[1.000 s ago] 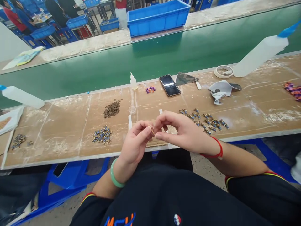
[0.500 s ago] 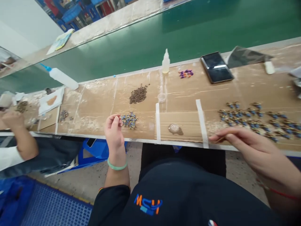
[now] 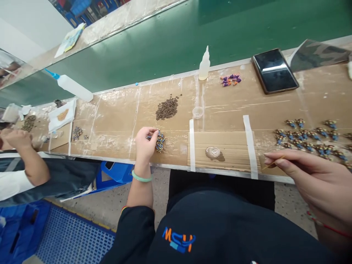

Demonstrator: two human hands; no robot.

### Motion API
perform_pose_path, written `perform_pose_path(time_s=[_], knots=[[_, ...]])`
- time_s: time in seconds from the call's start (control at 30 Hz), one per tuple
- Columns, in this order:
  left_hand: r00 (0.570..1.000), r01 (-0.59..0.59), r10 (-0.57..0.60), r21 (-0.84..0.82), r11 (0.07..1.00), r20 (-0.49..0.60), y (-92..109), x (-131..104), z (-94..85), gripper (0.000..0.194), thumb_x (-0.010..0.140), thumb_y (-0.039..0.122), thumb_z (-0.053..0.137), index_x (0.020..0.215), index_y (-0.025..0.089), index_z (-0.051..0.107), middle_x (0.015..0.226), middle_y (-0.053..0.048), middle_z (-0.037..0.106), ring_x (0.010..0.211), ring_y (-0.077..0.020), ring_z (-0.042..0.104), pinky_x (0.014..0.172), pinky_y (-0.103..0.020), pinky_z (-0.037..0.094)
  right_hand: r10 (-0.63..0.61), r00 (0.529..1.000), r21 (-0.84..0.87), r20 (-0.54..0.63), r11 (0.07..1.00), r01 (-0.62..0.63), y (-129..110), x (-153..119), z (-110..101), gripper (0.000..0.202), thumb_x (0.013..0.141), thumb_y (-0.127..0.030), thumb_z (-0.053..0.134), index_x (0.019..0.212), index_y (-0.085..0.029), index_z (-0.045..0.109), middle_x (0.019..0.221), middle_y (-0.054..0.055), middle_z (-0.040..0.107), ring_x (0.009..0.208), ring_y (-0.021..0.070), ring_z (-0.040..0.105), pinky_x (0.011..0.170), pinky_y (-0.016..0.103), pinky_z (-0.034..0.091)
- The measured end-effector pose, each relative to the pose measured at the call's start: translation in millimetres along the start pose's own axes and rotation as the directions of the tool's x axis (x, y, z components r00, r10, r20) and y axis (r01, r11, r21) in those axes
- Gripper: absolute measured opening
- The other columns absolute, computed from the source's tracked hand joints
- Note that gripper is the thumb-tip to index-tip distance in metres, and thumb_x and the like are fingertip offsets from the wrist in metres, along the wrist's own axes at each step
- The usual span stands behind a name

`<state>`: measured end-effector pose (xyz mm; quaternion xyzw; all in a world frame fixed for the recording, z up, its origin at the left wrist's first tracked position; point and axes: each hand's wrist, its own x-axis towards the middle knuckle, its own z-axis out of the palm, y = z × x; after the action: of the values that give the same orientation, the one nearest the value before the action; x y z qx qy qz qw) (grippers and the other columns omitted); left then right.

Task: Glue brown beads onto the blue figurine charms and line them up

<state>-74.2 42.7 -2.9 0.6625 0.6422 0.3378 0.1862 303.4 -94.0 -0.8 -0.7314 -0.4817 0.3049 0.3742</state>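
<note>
My left hand [image 3: 147,142] has its fingers pinched together at the left side of a pile of small blue and gold pieces [image 3: 160,142]; what lies between the fingertips is too small to make out. Near the table's front edge at the right, my right hand [image 3: 299,165] pinches a thin wooden stick [image 3: 271,164], its tip pointing down and left. Between the hands, a small clear round dish [image 3: 212,152] rests on a corrugated cardboard piece [image 3: 231,141] taped down at both sides. Many small blue and gold figures [image 3: 302,136] lie beyond my right hand.
A heap of brown discs [image 3: 167,108], an upright dropper bottle [image 3: 204,66], a clear cap [image 3: 197,112], purple and orange pieces [image 3: 230,79] and a dark tablet [image 3: 275,70] are farther back. At the left are a lying white bottle [image 3: 74,87] and another person's hand [image 3: 16,138].
My left hand has moved right, onto the pile of blue and gold pieces. The stick in my right hand now shows clearly. The view has shifted a little.
</note>
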Motion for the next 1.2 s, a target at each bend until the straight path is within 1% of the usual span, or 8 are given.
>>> perform_pose_path(time_s=[0.1, 0.2, 0.37, 0.6, 0.8, 0.9, 1.03, 1.2], knots=[[0.997, -0.023, 0.019, 0.057, 0.998, 0.069, 2, 33, 6.0, 0.005, 0.081, 0.019, 0.065, 0.080, 0.019, 0.070, 0.084, -0.005, 0.071, 0.078, -0.0188, 0.061, 0.080, -0.035, 0.049, 0.020, 0.997, 0.087, 0.074, 0.996, -0.027, -7, -1, 1, 0.030, 0.074, -0.058, 0.073, 0.082, -0.031, 0.081, 0.089, 0.008, 0.078, 0.082, 0.0288, 0.074, 0.069, 0.040, 0.065], [0.989, -0.040, 0.024, 0.112, 0.993, 0.146, 4, 57, 12.7, 0.006, 0.078, 0.015, 0.066, 0.077, 0.019, 0.070, 0.082, -0.004, 0.071, 0.076, -0.0192, 0.060, 0.079, -0.036, 0.048, 0.060, 0.996, 0.100, 0.072, 0.993, -0.067, -4, -2, 2, 0.035, 0.072, -0.063, 0.074, 0.082, -0.029, 0.081, 0.086, 0.008, 0.078, 0.081, 0.0290, 0.074, 0.071, 0.041, 0.065], [0.970, -0.072, 0.027, 0.180, 0.981, 0.242, 2, 70, 20.3, 0.005, 0.075, 0.014, 0.069, 0.074, 0.019, 0.071, 0.082, -0.005, 0.070, 0.080, -0.0207, 0.060, 0.082, -0.036, 0.048, 0.114, 0.993, 0.091, 0.038, 0.989, -0.117, 0, -2, 2, 0.037, 0.070, -0.064, 0.074, 0.082, -0.029, 0.081, 0.089, 0.009, 0.078, 0.083, 0.0293, 0.074, 0.073, 0.042, 0.064], [0.969, -0.085, 0.025, 0.239, 0.967, 0.245, -3, 68, 24.2, 0.004, 0.077, 0.016, 0.068, 0.075, 0.019, 0.070, 0.083, -0.005, 0.070, 0.084, -0.0218, 0.062, 0.084, -0.037, 0.049, 0.080, 0.996, 0.109, 0.048, 0.990, -0.085, -5, 3, 3, 0.034, 0.071, -0.060, 0.074, 0.079, -0.028, 0.080, 0.086, 0.008, 0.078, 0.081, 0.0283, 0.074, 0.071, 0.040, 0.063], [0.970, -0.122, 0.057, 0.266, 0.956, 0.238, 5, 71, 22.4, 0.006, 0.077, 0.015, 0.068, 0.074, 0.019, 0.069, 0.087, -0.007, 0.071, 0.091, -0.0247, 0.061, 0.090, -0.040, 0.046, 0.098, 0.992, 0.144, 0.076, 0.984, -0.108, 0, 1, 5, 0.033, 0.074, -0.059, 0.073, 0.082, -0.028, 0.080, 0.088, 0.009, 0.078, 0.086, 0.0286, 0.073, 0.075, 0.040, 0.062], [0.946, -0.175, 0.096, 0.240, 0.955, 0.310, 11, 59, 10.4, 0.007, 0.079, 0.018, 0.070, 0.072, 0.022, 0.069, 0.087, -0.005, 0.072, 0.093, -0.0245, 0.061, 0.090, -0.040, 0.045, 0.119, 0.991, 0.142, 0.054, 0.982, -0.126, 3, -1, 5, 0.032, 0.075, -0.058, 0.074, 0.083, -0.028, 0.080, 0.087, 0.009, 0.077, 0.086, 0.0288, 0.073, 0.074, 0.041, 0.062], [0.878, -0.269, 0.111, 0.289, 0.919, 0.465, 15, 31, -6.3, 0.004, 0.079, 0.022, 0.072, 0.075, 0.024, 0.071, 0.089, -0.005, 0.073, 0.096, -0.0273, 0.061, 0.090, -0.043, 0.042, 0.131, 0.990, 0.142, 0.046, 0.980, -0.136, 7, -1, 5, 0.032, 0.074, -0.059, 0.074, 0.083, -0.028, 0.079, 0.086, 0.008, 0.076, 0.085, 0.0290, 0.072, 0.075, 0.042, 0.061], [0.879, -0.283, 0.057, 0.421, 0.862, 0.474, 21, 17, -7.8, 0.006, 0.077, 0.019, 0.073, 0.078, 0.023, 0.069, 0.093, -0.008, 0.074, 0.097, -0.0308, 0.061, 0.083, -0.043, 0.041, 0.105, 0.992, 0.177, 0.073, 0.977, -0.116, 5, 1, 8, 0.032, 0.077, -0.059, 0.073, 0.085, -0.028, 0.079, 0.088, 0.008, 0.076, 0.088, 0.0276, 0.072, 0.079, 0.041, 0.060]])
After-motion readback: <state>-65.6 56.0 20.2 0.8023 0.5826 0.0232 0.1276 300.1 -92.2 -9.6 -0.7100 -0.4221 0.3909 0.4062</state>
